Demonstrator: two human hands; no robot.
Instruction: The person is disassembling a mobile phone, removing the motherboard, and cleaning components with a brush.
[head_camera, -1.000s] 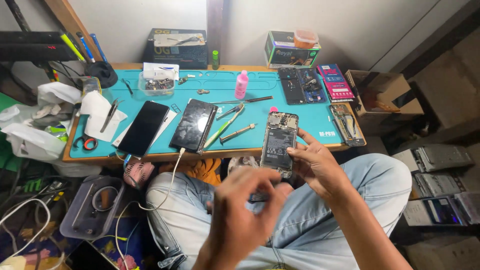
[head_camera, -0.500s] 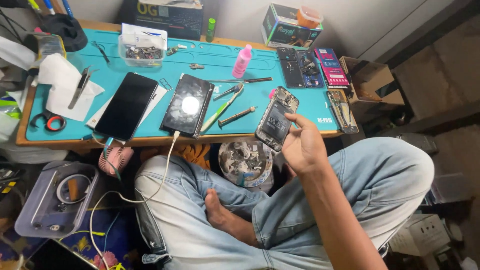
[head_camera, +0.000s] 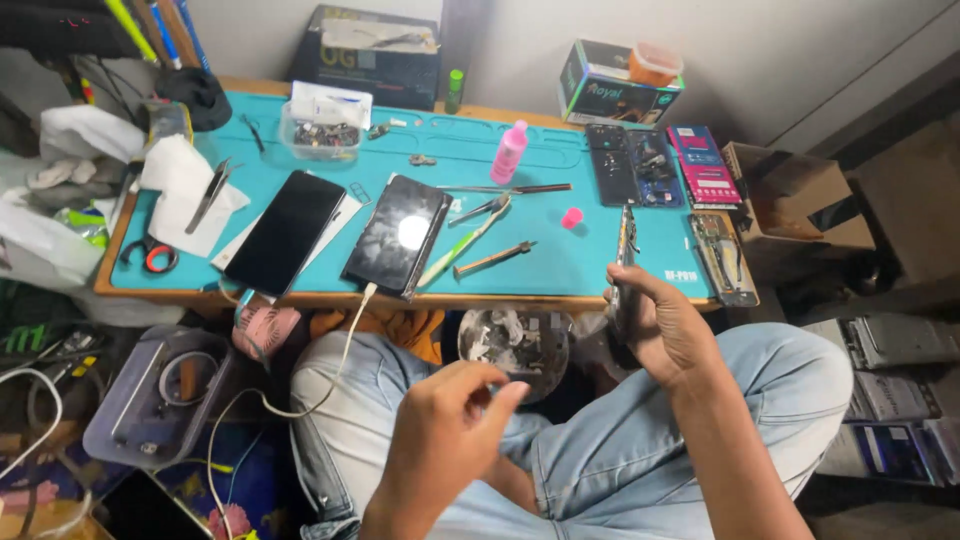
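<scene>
your desk (head_camera: 560, 270) runs wide across the view under a teal work mat (head_camera: 440, 165), and you sit low in front of it with your legs folded in blue jeans. on the mat, two dark phones lie side by side: one slab (head_camera: 285, 232) to the left, and a second (head_camera: 398, 236) next to it with a white cable (head_camera: 340, 350) running from its near end down over your knee. between them and your right hand lie a green-handled tool (head_camera: 462, 245), a brown-handled screwdriver (head_camera: 492, 259), a pink bottle (head_camera: 509, 152) and a small pink cap (head_camera: 571, 218). a round tin of scrap (head_camera: 515, 338) sits below the desk edge between your knees.

your right hand (head_camera: 672, 335) is clenched around an opened phone (head_camera: 624, 262), grasping its lower half. it stands on edge, nearly upright, so you see only its thin side; its long axis runs from your palm up and away over the near edge of the mat.

your left hand (head_camera: 440, 432) hovers low over your lap, well apart from the phone, fingers (head_camera: 497, 398) curled together with the tips pinched. i cannot tell whether anything tiny sits between them. the phone lies up and to the right of those fingertips, so the right hand is the one on it and the left hand would have to cross toward it.
</scene>
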